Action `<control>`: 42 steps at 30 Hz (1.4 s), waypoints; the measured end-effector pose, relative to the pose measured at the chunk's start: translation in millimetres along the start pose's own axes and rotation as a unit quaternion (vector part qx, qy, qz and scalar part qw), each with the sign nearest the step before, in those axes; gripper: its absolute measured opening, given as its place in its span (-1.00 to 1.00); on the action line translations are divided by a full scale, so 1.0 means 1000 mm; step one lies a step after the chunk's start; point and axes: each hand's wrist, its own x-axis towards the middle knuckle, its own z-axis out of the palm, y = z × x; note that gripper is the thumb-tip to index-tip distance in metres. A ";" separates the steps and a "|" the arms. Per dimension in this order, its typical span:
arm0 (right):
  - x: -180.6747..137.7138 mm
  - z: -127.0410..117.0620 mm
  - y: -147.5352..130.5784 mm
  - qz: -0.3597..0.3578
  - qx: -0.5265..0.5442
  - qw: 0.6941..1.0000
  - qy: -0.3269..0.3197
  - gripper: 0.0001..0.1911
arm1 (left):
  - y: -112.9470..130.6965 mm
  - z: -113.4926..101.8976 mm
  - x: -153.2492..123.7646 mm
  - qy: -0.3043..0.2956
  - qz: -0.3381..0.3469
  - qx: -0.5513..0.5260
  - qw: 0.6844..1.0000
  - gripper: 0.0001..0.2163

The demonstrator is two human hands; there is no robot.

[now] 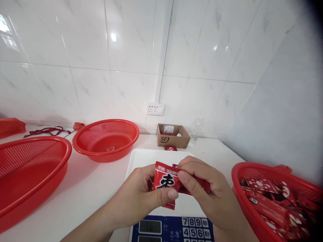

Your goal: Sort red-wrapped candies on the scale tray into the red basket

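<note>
My left hand (137,195) is closed on a red snack packet (164,174) with a large black character on its front, thumb pressed across the lower part. My right hand (214,181) grips another red packet (205,185), mostly hidden by the fingers. Its thumb and fingertips meet the right edge of the first packet. Both hands are above the white pan (141,158) of a digital scale, whose blue keypad panel (174,232) shows below them.
On the right a red plastic basket (238,168) holds many red packets. Two more red baskets stand left, the farther one (83,148) with a few packets, the nearer one (58,143) cut off. Behind the scale are a cardboard box (176,140) and a clear plastic bottle (196,129).
</note>
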 end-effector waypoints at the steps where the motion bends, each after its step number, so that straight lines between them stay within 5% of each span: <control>1: 0.000 0.000 0.000 0.004 0.009 1.000 0.012 -0.69 | 0.000 -0.001 0.000 0.003 0.008 -0.002 1.000 -0.71; 9: -0.004 0.001 -0.002 0.041 0.073 0.992 0.095 -0.74 | -0.005 -0.013 -0.005 0.064 0.053 0.090 0.992 -0.66; 37: -0.004 0.000 -0.006 0.005 0.045 0.997 0.058 -0.77 | -0.003 -0.005 -0.008 0.074 0.061 0.070 0.993 -0.73; 42: -0.004 0.005 -0.004 0.024 0.067 0.993 0.096 -0.76 | -0.004 -0.007 -0.006 0.068 0.055 0.047 0.995 -0.73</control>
